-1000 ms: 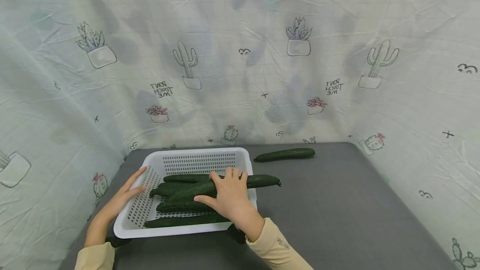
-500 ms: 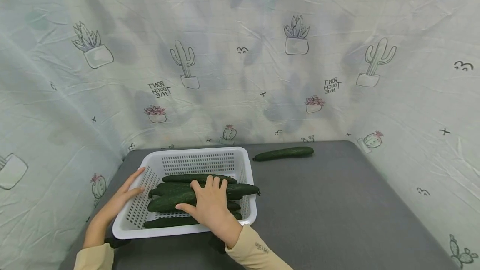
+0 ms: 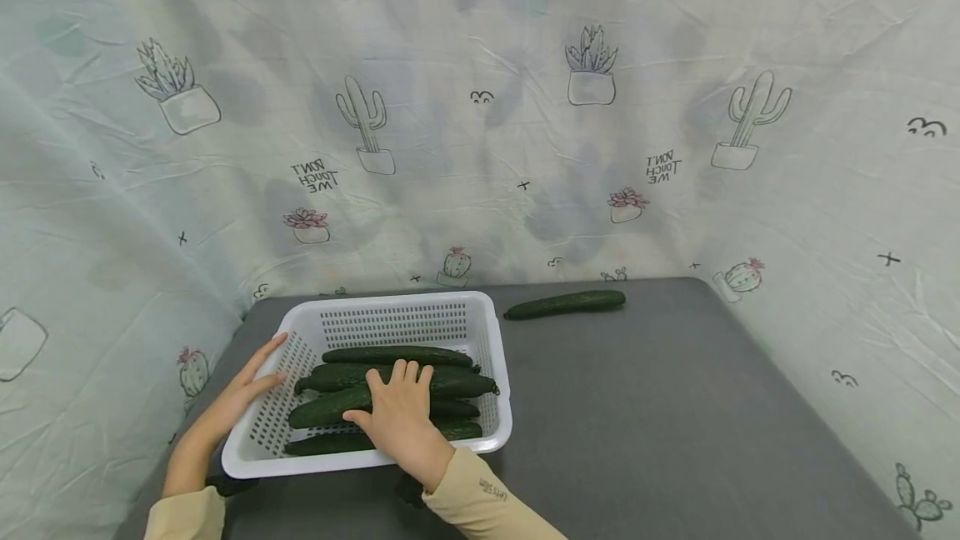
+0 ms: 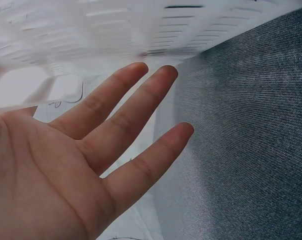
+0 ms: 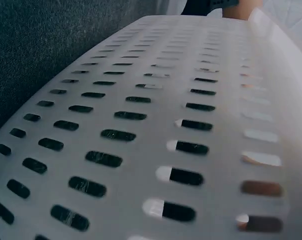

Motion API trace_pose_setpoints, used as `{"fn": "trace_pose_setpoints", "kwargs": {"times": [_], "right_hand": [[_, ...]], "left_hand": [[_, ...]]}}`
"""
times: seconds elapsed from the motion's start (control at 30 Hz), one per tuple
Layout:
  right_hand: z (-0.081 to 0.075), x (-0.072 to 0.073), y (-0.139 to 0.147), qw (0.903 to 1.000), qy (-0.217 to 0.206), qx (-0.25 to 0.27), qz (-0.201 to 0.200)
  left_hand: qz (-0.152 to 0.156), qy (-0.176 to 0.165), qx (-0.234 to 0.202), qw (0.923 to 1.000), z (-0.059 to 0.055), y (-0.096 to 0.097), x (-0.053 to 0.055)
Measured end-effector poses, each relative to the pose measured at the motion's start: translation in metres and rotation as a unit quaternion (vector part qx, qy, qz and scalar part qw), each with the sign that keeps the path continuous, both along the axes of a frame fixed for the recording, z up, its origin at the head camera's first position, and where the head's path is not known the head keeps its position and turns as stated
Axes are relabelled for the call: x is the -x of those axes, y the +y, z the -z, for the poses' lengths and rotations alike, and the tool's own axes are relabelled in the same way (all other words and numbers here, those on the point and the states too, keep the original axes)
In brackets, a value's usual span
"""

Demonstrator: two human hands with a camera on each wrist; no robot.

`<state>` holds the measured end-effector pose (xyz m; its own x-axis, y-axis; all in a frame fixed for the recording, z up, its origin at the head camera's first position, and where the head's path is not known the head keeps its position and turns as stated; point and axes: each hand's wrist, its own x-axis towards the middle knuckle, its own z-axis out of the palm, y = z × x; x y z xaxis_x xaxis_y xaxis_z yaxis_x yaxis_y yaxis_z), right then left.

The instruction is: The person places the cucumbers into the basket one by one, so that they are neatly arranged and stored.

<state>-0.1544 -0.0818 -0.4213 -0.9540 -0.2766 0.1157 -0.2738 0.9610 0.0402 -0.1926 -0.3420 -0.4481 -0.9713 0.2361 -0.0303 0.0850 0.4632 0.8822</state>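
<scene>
A white perforated plastic basket [image 3: 504, 373] stands on the grey surface and holds several dark green cucumbers [image 3: 397, 354]. Over the pile, my right hand [image 3: 405, 423] grips one cucumber [image 3: 326, 409] from above, its thumb on the near side and fingers across to the far side. That cucumber lies slantwise within the basket. My left hand [image 3: 228, 411] rests at the left rim, and the left wrist view shows its fingers [image 4: 123, 120] straight beneath the basket's side. In the right wrist view the basket's slotted wall [image 5: 161, 115] hides most of the right hand.
A single cucumber [image 3: 566, 304] lies on the grey tabletop [image 3: 637, 407] behind and right of the basket. Patterned cloth [image 3: 480, 140] hangs at the back and on both sides.
My right hand has moved left and down with the cucumber; its right end, which stuck out past the basket's rim, now lies inside. My left hand stays at the left rim.
</scene>
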Motion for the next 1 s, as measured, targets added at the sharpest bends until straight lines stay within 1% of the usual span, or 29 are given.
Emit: {"fn": "trace_pose_setpoints", "kwargs": {"times": [0.17,0.33,0.4,0.5,0.6,0.67,0.87,1.0], "right_hand": [[0.0014,0.0000,-0.0058,0.9995,-0.006,0.031,-0.003],[0.0055,0.0012,-0.0052,0.9992,-0.015,0.038,0.002],[0.0062,0.0023,-0.0043,0.9990,-0.026,0.036,0.003],[0.0059,0.0044,-0.0030,0.9972,-0.060,0.044,0.001],[0.0047,0.0055,-0.0031,0.9945,-0.093,0.046,0.000],[0.0047,0.0059,-0.0032,0.9929,-0.108,0.048,-0.004],[0.0052,0.0053,-0.0025,0.9906,-0.129,0.044,-0.011],[0.0048,0.0050,-0.0026,0.9903,-0.131,0.045,-0.008]], "left_hand": [[-0.006,0.004,0.014,0.9999,0.0013,0.0000,-0.0004],[-0.006,0.002,0.015,0.9999,0.0018,0.0015,0.0001],[-0.007,0.006,0.017,0.9998,0.0014,0.0017,0.0004],[-0.006,0.008,0.019,0.9998,-0.0001,0.0020,0.0012],[-0.004,0.005,0.014,0.9999,-0.0007,0.0015,0.0006],[-0.004,0.002,0.008,1.0000,-0.0004,0.0011,-0.0001],[-0.003,0.000,0.000,1.0000,0.0011,0.0006,-0.0008],[-0.005,0.004,0.006,1.0000,0.0005,0.0009,-0.0002]]}}
